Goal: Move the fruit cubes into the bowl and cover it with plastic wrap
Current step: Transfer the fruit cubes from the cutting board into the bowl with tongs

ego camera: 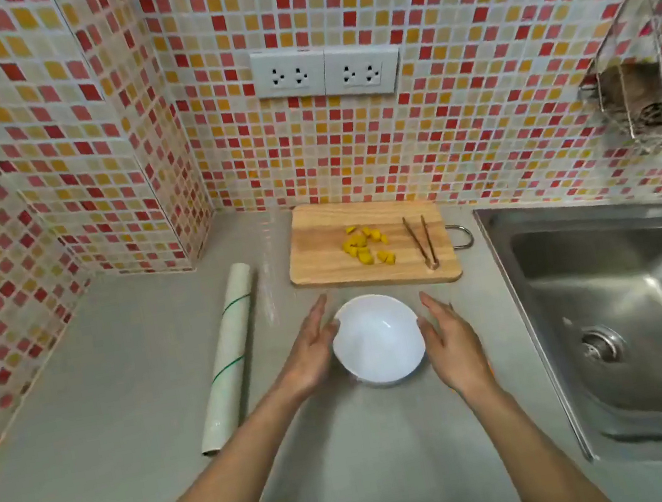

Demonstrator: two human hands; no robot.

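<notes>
A white bowl (378,339) stands on the grey counter with nothing in it. My left hand (310,353) is flat against its left side and my right hand (452,344) against its right side, fingers straight. Several yellow fruit cubes (365,246) lie on a wooden cutting board (320,252) behind the bowl. Wooden tongs (422,242) rest on the board's right part. A roll of plastic wrap (229,357) lies on the counter left of the bowl, with a loose clear sheet (269,287) spread between roll and board.
A steel sink (637,313) fills the right side. Mosaic tile walls enclose the counter at the back and left, with power sockets (325,72) above the board. A wire rack (641,98) hangs at the upper right.
</notes>
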